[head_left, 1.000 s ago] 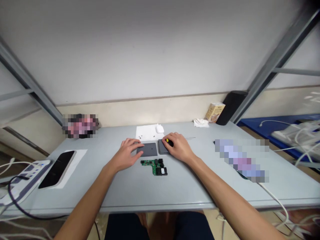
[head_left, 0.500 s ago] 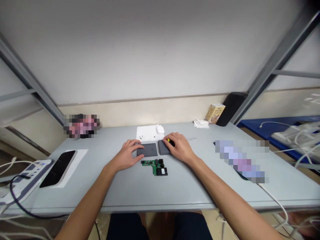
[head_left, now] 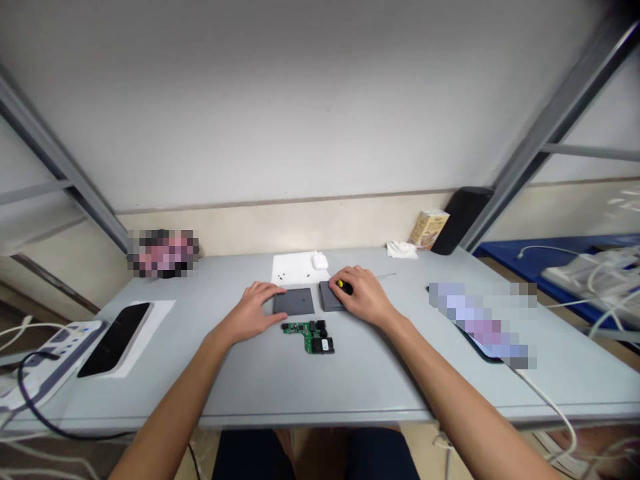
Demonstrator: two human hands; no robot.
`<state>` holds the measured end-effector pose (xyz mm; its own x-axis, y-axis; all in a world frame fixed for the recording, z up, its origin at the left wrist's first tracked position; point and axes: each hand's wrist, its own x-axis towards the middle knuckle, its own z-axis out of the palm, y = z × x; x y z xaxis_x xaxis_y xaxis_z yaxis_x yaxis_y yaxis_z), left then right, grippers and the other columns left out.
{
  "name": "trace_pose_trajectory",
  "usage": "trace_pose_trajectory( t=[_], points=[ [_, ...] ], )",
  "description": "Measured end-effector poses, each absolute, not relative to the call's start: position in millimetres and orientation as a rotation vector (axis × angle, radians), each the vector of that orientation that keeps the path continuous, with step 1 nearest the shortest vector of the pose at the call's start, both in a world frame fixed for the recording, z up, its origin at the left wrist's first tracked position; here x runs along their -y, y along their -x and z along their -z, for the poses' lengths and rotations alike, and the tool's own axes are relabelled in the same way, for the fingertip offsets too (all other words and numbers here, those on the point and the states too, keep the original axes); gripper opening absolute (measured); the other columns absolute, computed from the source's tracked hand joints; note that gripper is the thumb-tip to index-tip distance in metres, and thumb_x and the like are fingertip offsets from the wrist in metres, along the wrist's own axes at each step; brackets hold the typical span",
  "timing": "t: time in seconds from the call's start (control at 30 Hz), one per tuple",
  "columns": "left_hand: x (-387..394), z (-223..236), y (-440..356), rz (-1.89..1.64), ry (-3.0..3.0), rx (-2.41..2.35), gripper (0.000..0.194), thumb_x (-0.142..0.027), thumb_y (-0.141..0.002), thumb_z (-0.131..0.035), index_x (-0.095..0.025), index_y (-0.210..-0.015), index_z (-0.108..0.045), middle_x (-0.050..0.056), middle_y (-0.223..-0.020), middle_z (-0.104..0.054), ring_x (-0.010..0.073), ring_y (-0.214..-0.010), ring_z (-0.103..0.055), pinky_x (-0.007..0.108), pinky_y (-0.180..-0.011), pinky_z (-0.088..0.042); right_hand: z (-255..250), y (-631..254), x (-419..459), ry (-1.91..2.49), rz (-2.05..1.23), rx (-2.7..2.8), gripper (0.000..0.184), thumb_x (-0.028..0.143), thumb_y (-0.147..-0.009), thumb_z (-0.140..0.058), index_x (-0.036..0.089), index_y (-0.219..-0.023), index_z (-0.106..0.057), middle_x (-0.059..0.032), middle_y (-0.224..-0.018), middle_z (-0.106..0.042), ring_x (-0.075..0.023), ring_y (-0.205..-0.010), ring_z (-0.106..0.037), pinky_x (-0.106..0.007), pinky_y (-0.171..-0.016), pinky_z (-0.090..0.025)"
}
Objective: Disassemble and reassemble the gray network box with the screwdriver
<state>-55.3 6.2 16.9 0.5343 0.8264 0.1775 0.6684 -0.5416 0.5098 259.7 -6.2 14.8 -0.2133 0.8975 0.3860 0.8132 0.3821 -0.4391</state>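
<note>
My left hand (head_left: 253, 309) reaches around the left end of a flat dark grey cover panel (head_left: 297, 303), thumb at its near edge and fingers at its far edge. My right hand (head_left: 367, 293) is closed around a screwdriver (head_left: 341, 284) with a yellow and black handle; its thin shaft points out to the right. That same hand rests on a dark grey box-shaped casing (head_left: 330, 298), covering its right part. Just in front of the panel lies a green circuit board (head_left: 309, 337) with black connectors.
Behind the panel, several tiny screws (head_left: 281, 276) and a white rounded case (head_left: 319, 261) sit on white paper (head_left: 293, 264). A phone (head_left: 116, 339) and power strip (head_left: 55, 363) are left. A carton (head_left: 429, 230), crumpled tissue (head_left: 401, 249) and black cylinder (head_left: 463, 220) stand back right.
My right hand, with the screwdriver and the casing, has shifted slightly to the right, widening the gap to the panel. My left hand has barely moved.
</note>
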Motion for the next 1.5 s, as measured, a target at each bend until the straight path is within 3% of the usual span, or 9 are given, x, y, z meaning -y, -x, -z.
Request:
trace_pose_trajectory(
  t=[0.5,0.67,0.77,0.87,1.0,1.17,1.27,1.4,1.5],
  points=[
    [-5,-15,58,-0.616,-2.350,-1.232,0.054,-0.051,-0.090,-0.075,-0.033,-0.139,-0.063,0.008,-0.136,-0.065,0.0317,-0.131,-0.053,0.054,-0.113,-0.046,-11,-262,4,1.427,-0.179,2.057,0.022,0.035,-0.102,-0.055,0.026,-0.093,-0.074,-0.0057,-0.104,-0.076,-0.0243,-0.093,-0.061,-0.040,-0.085,-0.040],
    [-9,-16,56,-0.804,-2.399,-1.235,0.040,-0.048,-0.104,-0.055,-0.027,-0.138,-0.062,0.010,-0.131,-0.065,0.0280,-0.128,-0.054,0.049,-0.113,-0.046,-10,-262,3,1.413,-0.168,2.067,0.024,0.036,-0.102,-0.055,0.026,-0.093,-0.074,-0.0066,-0.104,-0.076,-0.0242,-0.091,-0.061,-0.040,-0.084,-0.041],
    [-13,-19,57,-0.966,-2.378,-1.275,0.035,-0.041,-0.109,-0.041,-0.022,-0.122,-0.068,0.009,-0.112,-0.069,0.0256,-0.111,-0.061,0.044,-0.104,-0.050,-10,-261,3,1.422,-0.179,2.063,0.024,0.036,-0.103,-0.055,0.026,-0.093,-0.075,-0.0064,-0.103,-0.076,-0.0243,-0.092,-0.061,-0.040,-0.084,-0.041],
    [-16,-18,59,-1.080,-2.271,-1.322,0.034,-0.038,-0.109,-0.038,-0.021,-0.111,-0.068,0.007,-0.109,-0.071,0.0233,-0.102,-0.065,0.038,-0.097,-0.052,-11,-261,4,1.429,-0.184,2.060,0.024,0.035,-0.103,-0.055,0.025,-0.092,-0.074,-0.0063,-0.102,-0.076,-0.0244,-0.092,-0.061,-0.040,-0.085,-0.040],
    [-16,-15,58,-1.117,-2.275,-1.333,0.033,-0.035,-0.110,-0.037,-0.021,-0.122,-0.064,0.008,-0.109,-0.066,0.0220,-0.100,-0.064,0.038,-0.096,-0.052,-17,-262,7,1.375,-0.148,2.029,0.022,0.033,-0.102,-0.055,0.025,-0.094,-0.073,-0.0056,-0.103,-0.075,-0.0238,-0.094,-0.062,-0.040,-0.086,-0.040],
    [-12,-14,53,-1.032,-2.370,-1.215,0.033,-0.036,-0.107,-0.048,-0.024,-0.135,-0.059,0.008,-0.113,-0.058,0.0200,-0.098,-0.061,0.037,-0.098,-0.052,-23,-261,10,1.353,-0.113,2.018,0.019,0.032,-0.100,-0.057,0.025,-0.091,-0.072,-0.0046,-0.097,-0.076,-0.0233,-0.089,-0.060,-0.040,-0.084,-0.039],
    [-12,-14,53,-1.063,-2.360,-1.179,0.027,-0.032,-0.106,-0.050,-0.024,-0.127,-0.064,0.008,-0.114,-0.061,0.0200,-0.100,-0.061,0.037,-0.098,-0.052,-23,-259,11,1.351,-0.138,2.046,0.020,0.032,-0.100,-0.057,0.025,-0.089,-0.072,-0.0041,-0.095,-0.076,-0.0234,-0.088,-0.060,-0.040,-0.083,-0.039],
    [-15,-12,56,-1.095,-2.364,-1.156,0.027,-0.025,-0.105,-0.045,-0.024,-0.107,-0.072,0.007,-0.100,-0.065,0.0211,-0.096,-0.064,0.037,-0.091,-0.053,-19,-257,10,1.353,-0.131,2.044,0.021,0.032,-0.101,-0.056,0.025,-0.089,-0.072,-0.0052,-0.095,-0.077,-0.0245,-0.090,-0.061,-0.041,-0.085,-0.038],
    [-17,-11,58,-1.154,-2.335,-1.184,0.027,-0.021,-0.103,-0.046,-0.024,-0.106,-0.072,0.007,-0.103,-0.065,0.0212,-0.098,-0.065,0.038,-0.093,-0.054,-18,-257,9,1.363,-0.121,2.028,0.021,0.032,-0.101,-0.056,0.025,-0.089,-0.072,-0.0055,-0.095,-0.077,-0.0245,-0.089,-0.061,-0.041,-0.084,-0.039]
  ],
)
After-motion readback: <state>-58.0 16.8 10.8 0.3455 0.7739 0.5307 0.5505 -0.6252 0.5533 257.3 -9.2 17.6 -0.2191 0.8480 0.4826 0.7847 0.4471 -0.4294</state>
